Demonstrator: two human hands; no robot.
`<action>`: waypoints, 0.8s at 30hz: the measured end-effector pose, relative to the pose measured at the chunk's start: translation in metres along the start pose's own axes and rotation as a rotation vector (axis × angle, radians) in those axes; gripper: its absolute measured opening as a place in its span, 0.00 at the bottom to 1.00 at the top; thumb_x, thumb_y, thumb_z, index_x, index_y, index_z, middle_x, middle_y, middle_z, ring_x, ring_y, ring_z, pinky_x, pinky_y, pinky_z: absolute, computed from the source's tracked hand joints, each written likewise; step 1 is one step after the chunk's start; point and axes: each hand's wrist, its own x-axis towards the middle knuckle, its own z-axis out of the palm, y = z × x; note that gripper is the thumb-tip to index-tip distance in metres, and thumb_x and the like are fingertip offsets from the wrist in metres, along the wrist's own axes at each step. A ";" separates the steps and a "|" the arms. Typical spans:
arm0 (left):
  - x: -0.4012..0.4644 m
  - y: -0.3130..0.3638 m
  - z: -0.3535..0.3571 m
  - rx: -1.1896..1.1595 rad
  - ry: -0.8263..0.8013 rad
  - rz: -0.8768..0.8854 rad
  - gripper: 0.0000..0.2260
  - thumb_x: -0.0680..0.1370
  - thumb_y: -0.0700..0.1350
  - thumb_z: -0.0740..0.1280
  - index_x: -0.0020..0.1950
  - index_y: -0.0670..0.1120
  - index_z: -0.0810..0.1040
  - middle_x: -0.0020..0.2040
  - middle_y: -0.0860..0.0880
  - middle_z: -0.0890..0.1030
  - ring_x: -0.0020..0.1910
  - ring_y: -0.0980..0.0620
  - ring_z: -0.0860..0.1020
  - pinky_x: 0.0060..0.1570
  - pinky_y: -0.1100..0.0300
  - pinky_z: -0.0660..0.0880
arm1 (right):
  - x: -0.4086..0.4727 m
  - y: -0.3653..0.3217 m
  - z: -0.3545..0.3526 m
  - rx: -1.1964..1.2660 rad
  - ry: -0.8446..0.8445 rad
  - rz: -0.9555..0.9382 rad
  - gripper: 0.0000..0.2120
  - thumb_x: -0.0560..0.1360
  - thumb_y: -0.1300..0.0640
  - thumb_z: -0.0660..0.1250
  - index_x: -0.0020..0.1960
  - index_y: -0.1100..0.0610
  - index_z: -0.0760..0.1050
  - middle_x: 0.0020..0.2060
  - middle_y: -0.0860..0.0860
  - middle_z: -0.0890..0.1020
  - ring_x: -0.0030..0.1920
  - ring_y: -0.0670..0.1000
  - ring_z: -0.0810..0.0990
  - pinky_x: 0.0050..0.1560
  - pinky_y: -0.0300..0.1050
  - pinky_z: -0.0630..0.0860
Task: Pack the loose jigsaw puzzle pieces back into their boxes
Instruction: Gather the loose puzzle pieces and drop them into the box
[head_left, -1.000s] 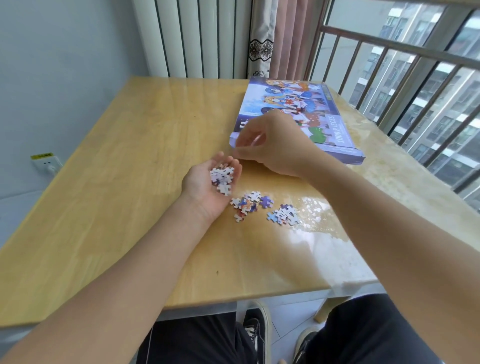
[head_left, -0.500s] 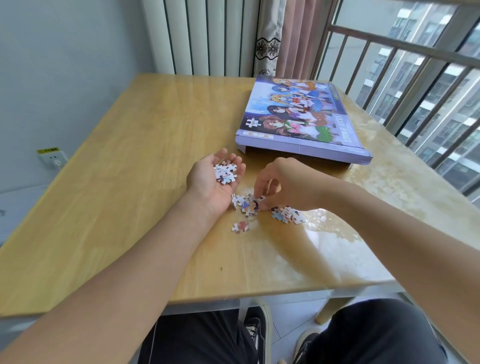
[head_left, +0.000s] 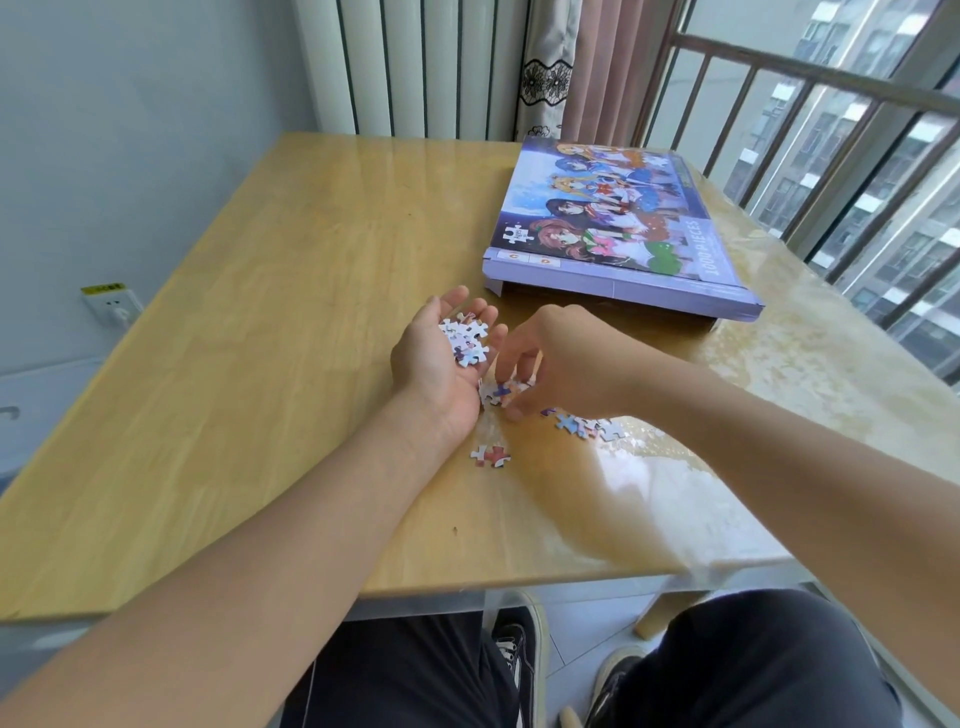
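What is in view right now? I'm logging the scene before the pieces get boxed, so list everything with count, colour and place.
table: one, light wood, fills the middle of the view.
puzzle box: one, purple with a cartoon picture, far right of the table.
loose pieces: a small scatter, white and blue, on the table by the right hand.
pair of pieces: one small clump, white and red, apart, nearer the table's front edge.
pieces in palm: a small heap, mostly white.
wall socket: one, white, left wall.
curtain: one, pink, behind the table.
shoes: two, black, under the table.
left hand: palm up, cupping pieces.
right hand: fingers curled, pinching pieces off the table.
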 end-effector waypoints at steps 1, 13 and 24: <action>-0.001 -0.002 0.000 0.001 -0.001 0.012 0.13 0.84 0.46 0.57 0.54 0.42 0.79 0.46 0.43 0.81 0.45 0.47 0.81 0.40 0.59 0.81 | 0.001 0.000 0.000 0.011 -0.004 0.005 0.15 0.67 0.51 0.81 0.51 0.53 0.84 0.44 0.49 0.83 0.42 0.49 0.81 0.43 0.44 0.77; -0.002 -0.006 -0.001 0.012 -0.006 0.035 0.14 0.85 0.48 0.57 0.52 0.43 0.80 0.46 0.44 0.82 0.45 0.49 0.82 0.43 0.57 0.80 | 0.006 -0.005 -0.002 0.118 -0.071 0.105 0.09 0.68 0.58 0.80 0.44 0.55 0.81 0.34 0.47 0.79 0.33 0.48 0.79 0.34 0.41 0.77; -0.003 0.001 -0.003 0.043 0.013 -0.022 0.13 0.84 0.51 0.58 0.56 0.46 0.80 0.46 0.46 0.83 0.41 0.46 0.81 0.33 0.61 0.75 | 0.028 -0.020 -0.018 0.448 0.217 0.037 0.15 0.70 0.59 0.79 0.55 0.61 0.82 0.44 0.56 0.85 0.38 0.52 0.86 0.45 0.48 0.84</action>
